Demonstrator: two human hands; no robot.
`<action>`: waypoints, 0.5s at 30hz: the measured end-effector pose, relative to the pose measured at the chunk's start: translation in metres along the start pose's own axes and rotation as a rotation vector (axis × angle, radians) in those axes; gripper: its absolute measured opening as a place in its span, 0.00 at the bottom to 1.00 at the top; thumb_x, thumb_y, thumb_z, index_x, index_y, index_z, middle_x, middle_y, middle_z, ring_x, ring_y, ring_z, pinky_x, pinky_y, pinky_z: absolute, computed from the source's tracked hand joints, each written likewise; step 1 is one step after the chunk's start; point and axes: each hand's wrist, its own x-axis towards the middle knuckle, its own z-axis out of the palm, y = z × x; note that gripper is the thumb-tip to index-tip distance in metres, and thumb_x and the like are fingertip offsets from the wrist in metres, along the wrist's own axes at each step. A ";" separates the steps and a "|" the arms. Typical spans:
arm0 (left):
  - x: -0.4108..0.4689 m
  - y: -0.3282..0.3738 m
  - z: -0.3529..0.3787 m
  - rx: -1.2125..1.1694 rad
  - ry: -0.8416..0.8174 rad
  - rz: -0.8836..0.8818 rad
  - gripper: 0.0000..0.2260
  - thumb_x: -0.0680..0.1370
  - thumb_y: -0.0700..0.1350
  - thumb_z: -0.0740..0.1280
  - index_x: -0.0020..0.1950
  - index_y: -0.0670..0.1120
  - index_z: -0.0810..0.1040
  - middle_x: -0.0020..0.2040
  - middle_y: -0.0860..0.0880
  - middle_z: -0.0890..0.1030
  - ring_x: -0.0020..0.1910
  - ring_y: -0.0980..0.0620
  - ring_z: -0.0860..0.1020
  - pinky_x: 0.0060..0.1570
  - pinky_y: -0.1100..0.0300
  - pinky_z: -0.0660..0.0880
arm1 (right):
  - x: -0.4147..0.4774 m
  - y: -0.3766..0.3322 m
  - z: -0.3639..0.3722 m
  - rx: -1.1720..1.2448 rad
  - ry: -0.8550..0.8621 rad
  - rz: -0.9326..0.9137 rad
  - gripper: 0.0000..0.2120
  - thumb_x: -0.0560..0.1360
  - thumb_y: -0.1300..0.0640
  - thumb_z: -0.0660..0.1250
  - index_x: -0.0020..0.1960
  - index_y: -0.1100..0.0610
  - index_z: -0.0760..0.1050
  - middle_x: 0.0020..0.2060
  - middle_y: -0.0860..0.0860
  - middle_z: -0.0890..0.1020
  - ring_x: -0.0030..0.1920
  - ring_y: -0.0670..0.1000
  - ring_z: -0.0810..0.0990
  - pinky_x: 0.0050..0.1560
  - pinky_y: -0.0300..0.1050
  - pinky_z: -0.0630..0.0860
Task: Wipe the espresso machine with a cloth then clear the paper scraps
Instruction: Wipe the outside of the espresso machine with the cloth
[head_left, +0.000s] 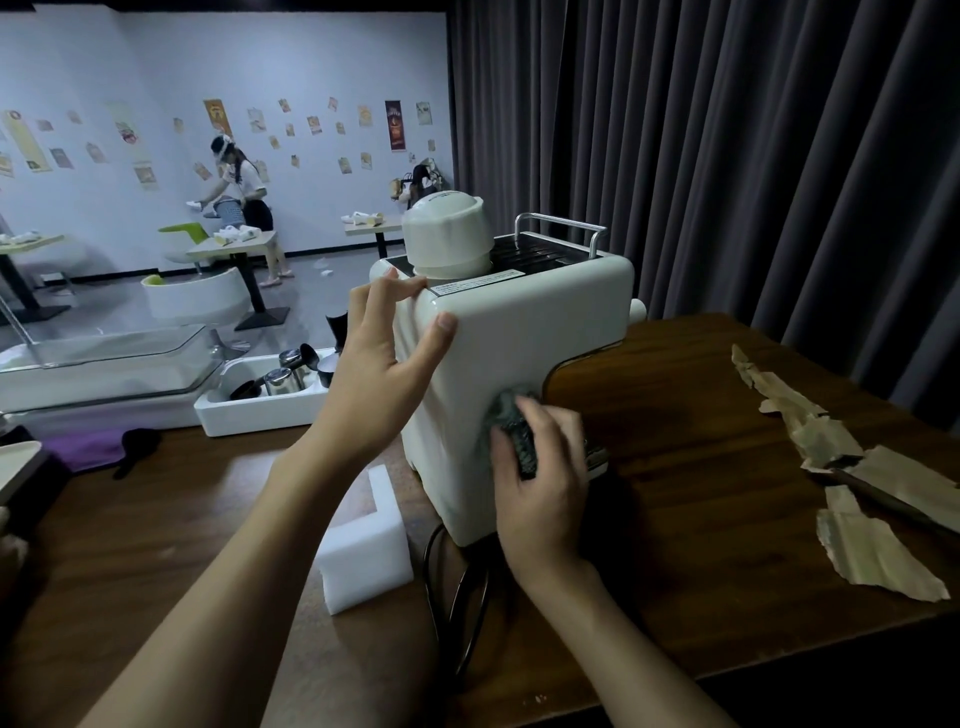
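The espresso machine stands upright at the middle of the bench, a plain cream panel facing the person. The left grip clamps the machine's top left corner: fingers hooked over the upper edge, thumb pressed flat on the near panel. The right grip is closed round a dark grey cloth and presses it against the lower right part of the near panel. The cloth is soft and bunches under pressure; it should be held as a wad in the palm. The machine's shell is smooth, glossy and probably slippery. The body looks heavy enough to stand yet able to slide or tip under a sideways wipe, so a steadying hold at a top corner is judged correct. An upturned white cup sits on the top, appears loose, and may fall if the machine is rocked. A black cord trails from the near base, beside a white foam block. The paper scraps lie on the right of the bench, well apart from the machine, untouched; they are thin, light and torn, best gathered by pinching or sweeping together
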 end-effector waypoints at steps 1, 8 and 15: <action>0.000 0.000 0.000 -0.001 -0.002 -0.003 0.18 0.75 0.66 0.61 0.62 0.62 0.68 0.68 0.52 0.68 0.69 0.57 0.69 0.67 0.61 0.64 | 0.005 0.004 -0.002 -0.005 0.027 0.023 0.14 0.75 0.59 0.70 0.60 0.61 0.77 0.53 0.56 0.78 0.55 0.50 0.78 0.55 0.38 0.76; 0.000 0.001 0.001 0.000 0.003 -0.006 0.19 0.75 0.66 0.60 0.62 0.62 0.67 0.69 0.51 0.67 0.68 0.59 0.68 0.63 0.67 0.63 | -0.023 -0.003 0.009 0.029 0.005 0.079 0.17 0.73 0.55 0.72 0.59 0.63 0.79 0.54 0.56 0.77 0.58 0.46 0.74 0.60 0.36 0.73; -0.001 0.001 0.000 -0.002 -0.004 -0.012 0.20 0.75 0.67 0.60 0.63 0.62 0.67 0.68 0.54 0.67 0.65 0.63 0.68 0.59 0.74 0.62 | -0.013 0.011 -0.002 0.030 -0.052 0.100 0.17 0.74 0.53 0.70 0.57 0.63 0.79 0.52 0.55 0.77 0.55 0.43 0.74 0.57 0.33 0.73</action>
